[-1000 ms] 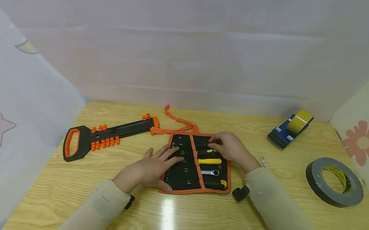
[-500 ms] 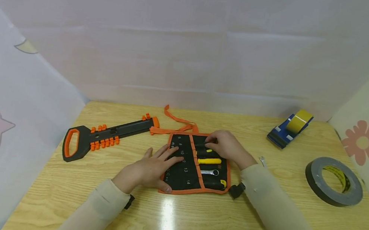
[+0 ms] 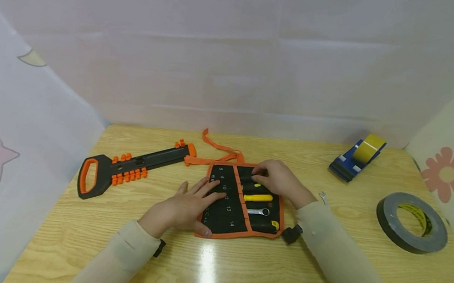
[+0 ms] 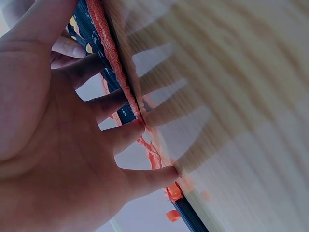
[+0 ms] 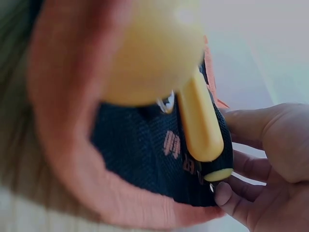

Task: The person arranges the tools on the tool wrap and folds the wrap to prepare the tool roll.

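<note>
A black tool pouch [image 3: 225, 213] with orange edging lies spread on the table, printed with numbers. My left hand [image 3: 186, 209] rests on its left side, fingers spread. At its upper right, my right hand [image 3: 279, 179] has its fingers bent at the top pocket. Whatever they touch there is mostly hidden; a tiny shiny spot shows by the fingertips in the right wrist view. Pocketed below are a black handle with a yellow end [image 5: 218, 175], a yellow handle [image 3: 257, 198], a wrench [image 3: 259, 211] and another black handle with a yellow tip [image 3: 274, 225].
A small wrench [image 3: 323, 198] lies right of the pouch, partly behind the right sleeve. Farther right are a grey tape roll [image 3: 411, 223] and a blue tape dispenser [image 3: 357, 157]. A black rack with orange clips [image 3: 137, 164] lies left; orange straps [image 3: 220, 147] trail behind.
My right hand has shifted slightly left along the top pocket, then stayed nearly still. The left hand and the pouch have kept their places.
</note>
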`<move>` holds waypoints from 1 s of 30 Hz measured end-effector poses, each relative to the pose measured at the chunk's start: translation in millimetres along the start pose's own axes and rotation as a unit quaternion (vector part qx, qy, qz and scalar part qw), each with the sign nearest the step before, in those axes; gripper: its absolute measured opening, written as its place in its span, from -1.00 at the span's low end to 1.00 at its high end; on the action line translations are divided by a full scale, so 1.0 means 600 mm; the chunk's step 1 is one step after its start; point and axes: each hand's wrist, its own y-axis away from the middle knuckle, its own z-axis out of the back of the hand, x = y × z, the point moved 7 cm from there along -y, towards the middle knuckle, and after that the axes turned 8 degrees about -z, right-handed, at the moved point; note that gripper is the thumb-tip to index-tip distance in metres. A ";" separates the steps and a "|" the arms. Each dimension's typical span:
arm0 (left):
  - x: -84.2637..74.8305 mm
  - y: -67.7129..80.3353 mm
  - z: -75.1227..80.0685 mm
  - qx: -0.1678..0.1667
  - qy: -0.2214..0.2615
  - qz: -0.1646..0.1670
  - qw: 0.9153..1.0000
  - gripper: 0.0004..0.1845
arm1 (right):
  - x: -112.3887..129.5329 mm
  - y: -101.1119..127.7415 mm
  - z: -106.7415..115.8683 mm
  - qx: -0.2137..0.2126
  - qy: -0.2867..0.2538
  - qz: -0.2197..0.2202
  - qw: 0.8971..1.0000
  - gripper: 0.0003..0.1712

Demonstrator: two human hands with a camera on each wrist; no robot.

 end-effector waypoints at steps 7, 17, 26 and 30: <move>0.001 -0.001 -0.001 0.002 -0.004 0.002 1.000 0.15 | -0.015 0.018 0.014 -0.007 -0.014 -0.006 1.000 -0.70; -0.001 -0.001 0.000 0.002 0.007 -0.003 1.000 0.15 | -0.039 0.061 0.037 -0.044 -0.021 0.002 0.999 -0.77; 0.003 -0.001 -0.002 0.001 -0.003 -0.002 1.000 0.15 | -0.062 0.103 0.059 -0.082 -0.027 0.004 0.996 -0.78; 0.002 -0.001 -0.002 0.001 -0.001 -0.002 1.000 0.15 | -0.075 0.121 0.065 -0.092 -0.025 -0.001 0.995 -0.77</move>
